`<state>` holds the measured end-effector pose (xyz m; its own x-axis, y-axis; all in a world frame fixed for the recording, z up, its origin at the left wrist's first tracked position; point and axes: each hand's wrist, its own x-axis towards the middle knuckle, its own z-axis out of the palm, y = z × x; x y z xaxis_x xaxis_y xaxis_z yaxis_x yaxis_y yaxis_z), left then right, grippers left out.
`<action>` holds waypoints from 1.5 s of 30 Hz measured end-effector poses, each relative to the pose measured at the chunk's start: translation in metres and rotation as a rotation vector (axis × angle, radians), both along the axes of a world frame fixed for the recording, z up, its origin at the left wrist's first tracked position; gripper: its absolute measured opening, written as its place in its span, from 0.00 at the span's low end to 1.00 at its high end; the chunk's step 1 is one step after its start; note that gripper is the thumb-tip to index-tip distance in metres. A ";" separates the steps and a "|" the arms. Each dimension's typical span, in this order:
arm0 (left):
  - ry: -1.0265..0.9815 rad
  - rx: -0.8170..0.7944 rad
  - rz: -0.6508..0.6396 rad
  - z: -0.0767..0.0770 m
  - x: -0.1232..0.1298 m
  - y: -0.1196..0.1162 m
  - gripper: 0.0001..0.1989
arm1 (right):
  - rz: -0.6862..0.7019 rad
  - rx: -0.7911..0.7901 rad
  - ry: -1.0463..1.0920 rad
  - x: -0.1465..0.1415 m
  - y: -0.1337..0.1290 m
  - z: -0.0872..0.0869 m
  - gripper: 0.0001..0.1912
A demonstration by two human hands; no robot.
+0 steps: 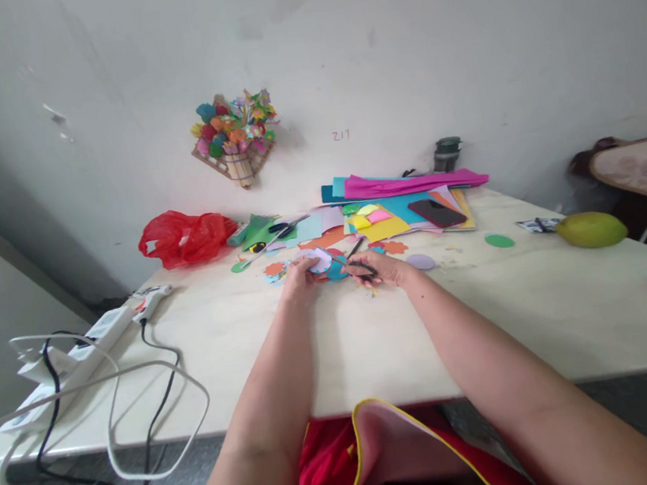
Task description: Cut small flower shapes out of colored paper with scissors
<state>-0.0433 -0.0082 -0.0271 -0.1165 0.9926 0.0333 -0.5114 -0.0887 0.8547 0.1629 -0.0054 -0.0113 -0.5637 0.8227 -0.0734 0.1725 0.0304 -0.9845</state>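
Near the middle of the table, my left hand (299, 270) is closed on a small piece of pale lilac paper (321, 259). My right hand (382, 266) is wrapped round the black handles of a pair of scissors (366, 269), whose blades point left toward the lilac paper. Blue paper (337, 268) lies below the blades, between the hands. Orange flower-shaped cutouts lie on both sides, one (396, 247) just beyond my right hand. A lilac paper disc (421, 261) rests to the right of that hand.
Coloured sheets (396, 209), a phone (437, 212) and another pair of scissors (280, 231) lie toward the wall. A red plastic bag (185, 237) is at the back left. Power strips (97, 333) with cables line the left side. A green fruit (591, 229) sits at the right.
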 end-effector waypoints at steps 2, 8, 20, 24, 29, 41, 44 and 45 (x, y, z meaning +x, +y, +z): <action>0.013 -0.009 -0.002 0.000 -0.001 0.000 0.10 | 0.004 0.016 -0.006 0.000 -0.001 0.000 0.17; 0.034 -0.031 -0.003 0.000 -0.002 0.000 0.10 | -0.010 0.029 -0.031 -0.001 -0.004 0.004 0.16; 0.057 -0.026 0.009 0.001 -0.005 0.000 0.09 | -0.065 0.008 -0.044 -0.002 -0.011 0.013 0.06; 0.043 -0.027 0.006 0.002 -0.005 0.000 0.10 | -0.073 -0.011 -0.038 -0.002 -0.013 0.015 0.06; 0.006 -0.055 0.020 0.002 -0.002 0.000 0.11 | -0.069 0.007 -0.026 -0.002 -0.010 0.011 0.06; -0.054 -0.072 0.077 -0.001 0.010 0.002 0.10 | -0.068 0.039 0.031 -0.003 -0.004 0.003 0.15; -0.061 -0.098 0.106 0.001 0.013 0.000 0.08 | -0.061 0.034 0.065 -0.003 -0.003 0.002 0.16; -0.062 -0.101 0.111 0.001 0.014 0.000 0.09 | -0.063 0.028 0.076 -0.003 -0.002 0.001 0.16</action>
